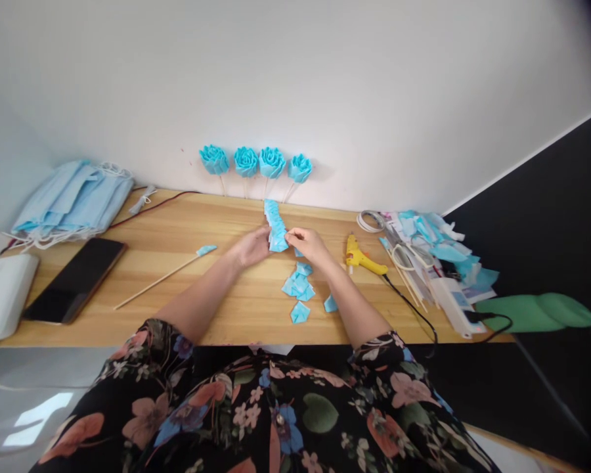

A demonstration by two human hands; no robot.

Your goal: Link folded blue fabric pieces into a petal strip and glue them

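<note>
A row of overlapping light-blue folded petals runs away from me along the middle of the table. My left hand rests against its left side, fingers stretched out and their tips partly hidden by the petals. On the other side, my right hand has thumb and forefinger pinched at the edge of the nearest petal. Under that hand another blue piece partly shows. Closer to me lie a small pile of loose petals and a single petal. One more petal is partly covered by my right forearm.
Four blue flowers on sticks lean against the wall. Left are a blue-tipped stick, a phone and stacked face masks. Right are a yellow glue gun with its cord, scissors, a power strip and blue scraps.
</note>
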